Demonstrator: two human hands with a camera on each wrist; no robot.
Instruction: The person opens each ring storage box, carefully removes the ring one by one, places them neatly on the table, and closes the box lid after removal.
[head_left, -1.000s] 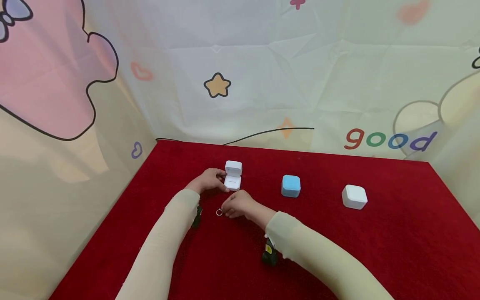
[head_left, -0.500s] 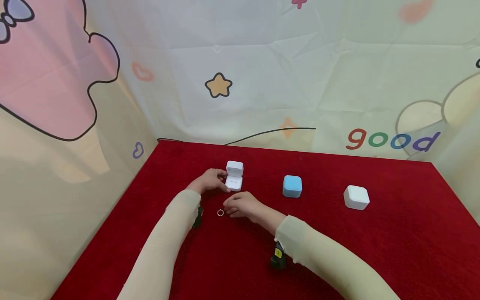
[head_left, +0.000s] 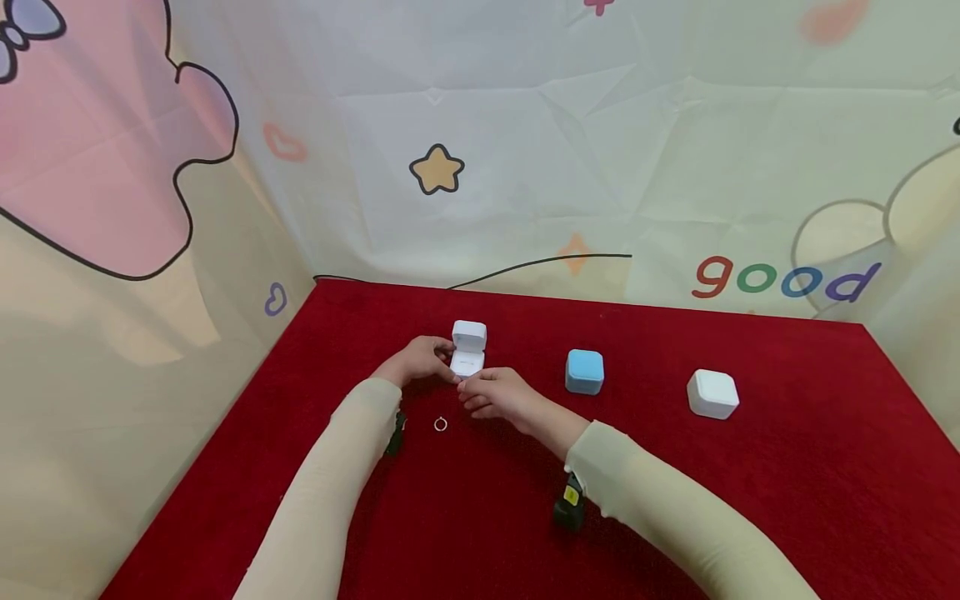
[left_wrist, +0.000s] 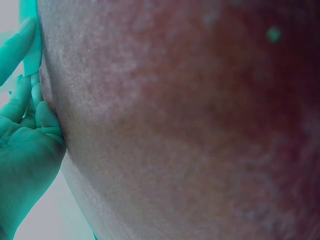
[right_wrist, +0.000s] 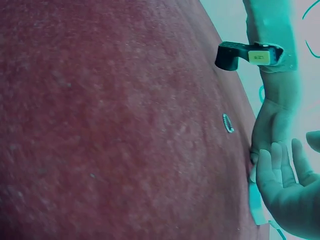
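Note:
A white ring box (head_left: 469, 335) stands with its lid raised, its pale inside facing me. My left hand (head_left: 422, 360) holds it from the left, thumb near the front corner and fingers along the side. At the box's front edge is my right hand (head_left: 504, 395), its fingertips close to the left thumb. In the right wrist view the right hand's fingers (right_wrist: 281, 172) are extended and the thumb is apart from them; nothing shows between them. A small ring (head_left: 440, 424) lies on the red cloth nearer to me; the right wrist view also shows this ring (right_wrist: 227, 123).
A closed light-blue box (head_left: 584, 372) stands right of the hands, and a closed white box (head_left: 712, 394) farther right. Red cloth (head_left: 450, 517) covers the table. Printed curtains (head_left: 525, 167) hang behind it and along the left side.
My right hand has left the ring's side and moved away from me, up to the front of the open box. The ring stays on the cloth. The left hand and box have stayed put.

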